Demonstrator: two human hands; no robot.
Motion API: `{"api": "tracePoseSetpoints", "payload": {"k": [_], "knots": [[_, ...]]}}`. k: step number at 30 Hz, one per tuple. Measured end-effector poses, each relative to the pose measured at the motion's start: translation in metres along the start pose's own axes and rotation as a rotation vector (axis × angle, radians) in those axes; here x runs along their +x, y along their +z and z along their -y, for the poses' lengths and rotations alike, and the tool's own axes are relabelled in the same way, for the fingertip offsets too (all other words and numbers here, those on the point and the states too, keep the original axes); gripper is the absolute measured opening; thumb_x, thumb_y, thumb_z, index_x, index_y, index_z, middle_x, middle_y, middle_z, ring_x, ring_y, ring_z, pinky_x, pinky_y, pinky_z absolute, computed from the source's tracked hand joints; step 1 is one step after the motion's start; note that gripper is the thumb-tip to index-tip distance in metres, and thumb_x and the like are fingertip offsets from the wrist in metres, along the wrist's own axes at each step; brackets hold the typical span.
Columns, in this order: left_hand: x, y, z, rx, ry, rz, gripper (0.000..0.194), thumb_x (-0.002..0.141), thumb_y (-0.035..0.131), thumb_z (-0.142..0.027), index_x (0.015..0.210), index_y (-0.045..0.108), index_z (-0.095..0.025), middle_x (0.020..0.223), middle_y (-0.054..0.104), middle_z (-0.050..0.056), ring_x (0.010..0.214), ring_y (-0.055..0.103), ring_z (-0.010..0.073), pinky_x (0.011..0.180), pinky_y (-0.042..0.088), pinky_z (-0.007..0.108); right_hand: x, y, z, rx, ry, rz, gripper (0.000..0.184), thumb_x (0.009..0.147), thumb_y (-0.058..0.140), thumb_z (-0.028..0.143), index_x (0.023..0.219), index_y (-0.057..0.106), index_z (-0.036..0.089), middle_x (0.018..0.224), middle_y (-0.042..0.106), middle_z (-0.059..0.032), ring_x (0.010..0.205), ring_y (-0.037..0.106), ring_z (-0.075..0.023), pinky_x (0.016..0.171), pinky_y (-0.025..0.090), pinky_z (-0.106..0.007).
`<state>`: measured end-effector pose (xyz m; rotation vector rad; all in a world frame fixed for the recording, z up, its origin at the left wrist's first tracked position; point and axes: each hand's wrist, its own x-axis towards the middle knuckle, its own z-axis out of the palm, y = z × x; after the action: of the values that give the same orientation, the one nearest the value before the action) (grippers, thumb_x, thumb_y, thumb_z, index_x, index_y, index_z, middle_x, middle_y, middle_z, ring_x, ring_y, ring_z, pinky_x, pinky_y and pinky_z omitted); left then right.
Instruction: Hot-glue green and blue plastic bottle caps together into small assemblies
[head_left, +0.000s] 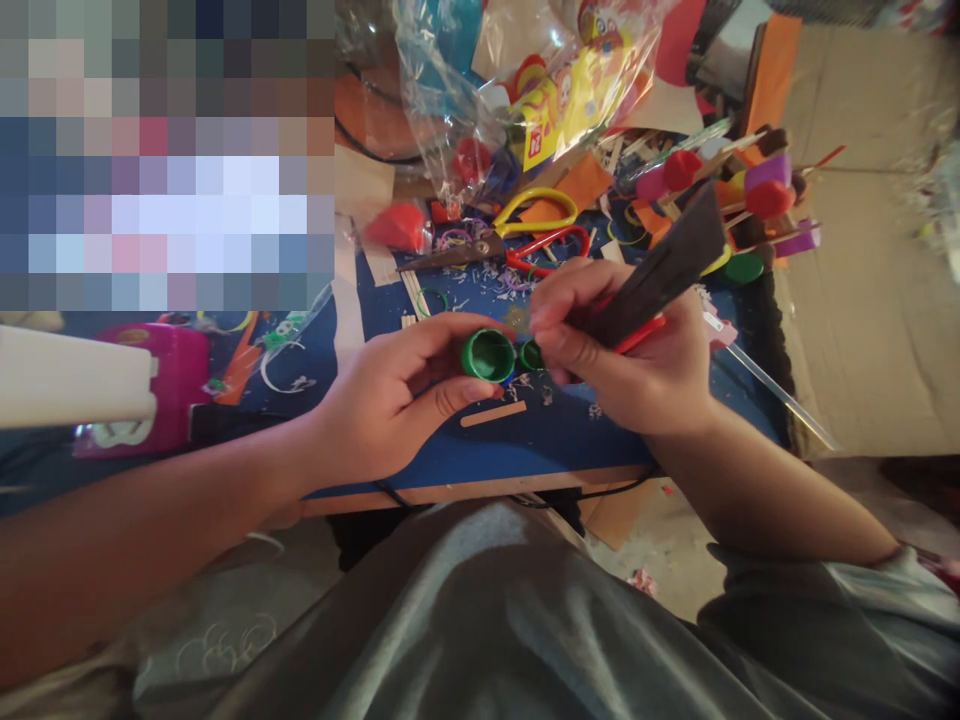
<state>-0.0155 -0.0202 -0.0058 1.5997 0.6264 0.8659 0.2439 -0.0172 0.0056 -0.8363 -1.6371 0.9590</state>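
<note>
The small green cup seemed light, fairly stiff and perhaps slippery, best held by its sides below the rim. It sat at the fingertips of the left hand, gripped between thumb and fingers above the tabletop. Just beside it, the right hand clasped a dark-bladed tool, its fingertips by a smaller green piece.

A wooden stick is lying near the front edge of the blue worktop, and scissors are resting farther back among scraps. A clear plastic bag is sitting toward the back, while cardboard is lying along the right edge.
</note>
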Motion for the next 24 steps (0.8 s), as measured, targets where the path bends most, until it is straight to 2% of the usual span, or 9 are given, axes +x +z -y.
{"api": "tracePoseSetpoints", "payload": {"k": [3, 6, 9, 14, 17, 19, 21, 24], "knots": [[0.0, 0.0, -0.003, 0.037, -0.041, 0.007, 0.039, 0.114, 0.084, -0.041, 0.146, 0.077, -0.019, 0.129, 0.09, 0.012, 0.109, 0.09, 0.0239, 0.098, 0.077, 0.031, 0.0, 0.0, 0.0, -0.002, 0.045, -0.12, 0.025, 0.097, 0.104, 0.045, 0.099, 0.086, 0.027, 0.087, 0.079, 0.0007, 0.057, 0.061, -0.012, 0.052, 0.054, -0.032], [0.0, -0.001, -0.006, 0.062, -0.044, 0.023, 0.042, 0.116, 0.082, -0.041, 0.151, 0.077, -0.019, 0.137, 0.089, 0.013, 0.115, 0.09, 0.0259, 0.102, 0.077, 0.033, 0.001, 0.0, -0.003, 0.04, 0.05, -0.156, 0.031, 0.097, 0.103, 0.05, 0.096, 0.082, 0.028, 0.084, 0.076, 0.002, 0.053, 0.058, -0.0106, 0.049, 0.053, -0.032], [0.001, -0.001, -0.008, 0.063, -0.046, 0.036, 0.044, 0.117, 0.079, -0.039, 0.156, 0.076, -0.018, 0.146, 0.087, 0.015, 0.126, 0.089, 0.029, 0.109, 0.076, 0.037, 0.001, -0.002, -0.011, 0.09, 0.056, -0.194, 0.035, 0.103, 0.096, 0.057, 0.096, 0.077, 0.028, 0.081, 0.073, 0.0026, 0.051, 0.055, -0.0098, 0.046, 0.05, -0.031], [0.001, 0.001, -0.009, 0.029, -0.056, 0.04, 0.048, 0.117, 0.079, -0.038, 0.16, 0.074, -0.017, 0.153, 0.084, 0.018, 0.131, 0.089, 0.0305, 0.115, 0.076, 0.04, 0.0, -0.007, -0.018, 0.002, 0.048, -0.2, 0.028, 0.108, 0.091, 0.056, 0.116, 0.08, 0.032, 0.09, 0.076, 0.0016, 0.056, 0.061, -0.0111, 0.051, 0.054, -0.031], [0.0, 0.002, -0.008, -0.007, -0.083, 0.023, 0.047, 0.117, 0.079, -0.04, 0.16, 0.075, -0.022, 0.147, 0.086, 0.015, 0.122, 0.091, 0.0299, 0.112, 0.078, 0.043, 0.0, -0.008, -0.008, -0.132, -0.05, -0.119, 0.018, 0.11, 0.09, 0.046, 0.118, 0.085, 0.031, 0.091, 0.077, -0.0006, 0.068, 0.07, -0.0164, 0.063, 0.064, -0.035], [0.0, 0.002, -0.008, 0.0, -0.091, 0.004, 0.046, 0.117, 0.079, -0.042, 0.158, 0.075, -0.023, 0.144, 0.087, 0.013, 0.12, 0.091, 0.029, 0.11, 0.078, 0.042, 0.001, -0.008, -0.001, -0.207, -0.164, 0.03, 0.014, 0.106, 0.093, 0.034, 0.118, 0.087, 0.029, 0.095, 0.081, -0.0021, 0.079, 0.076, -0.0201, 0.075, 0.07, -0.039], [0.0, 0.001, -0.009, 0.037, -0.086, 0.0, 0.045, 0.116, 0.08, -0.042, 0.155, 0.076, -0.022, 0.145, 0.088, 0.013, 0.123, 0.09, 0.0289, 0.111, 0.077, 0.04, 0.002, -0.007, 0.004, -0.241, -0.248, 0.163, 0.021, 0.102, 0.091, 0.021, 0.123, 0.087, 0.026, 0.103, 0.085, -0.0037, 0.088, 0.081, -0.0207, 0.083, 0.072, -0.04], [0.001, -0.001, -0.011, 0.102, -0.083, 0.013, 0.043, 0.114, 0.081, -0.04, 0.152, 0.076, -0.02, 0.143, 0.088, 0.013, 0.124, 0.09, 0.0299, 0.11, 0.076, 0.038, 0.001, -0.008, 0.004, -0.289, -0.248, 0.238, 0.026, 0.102, 0.084, 0.012, 0.125, 0.088, 0.024, 0.111, 0.086, -0.0052, 0.094, 0.082, -0.0198, 0.085, 0.07, -0.036]]}}
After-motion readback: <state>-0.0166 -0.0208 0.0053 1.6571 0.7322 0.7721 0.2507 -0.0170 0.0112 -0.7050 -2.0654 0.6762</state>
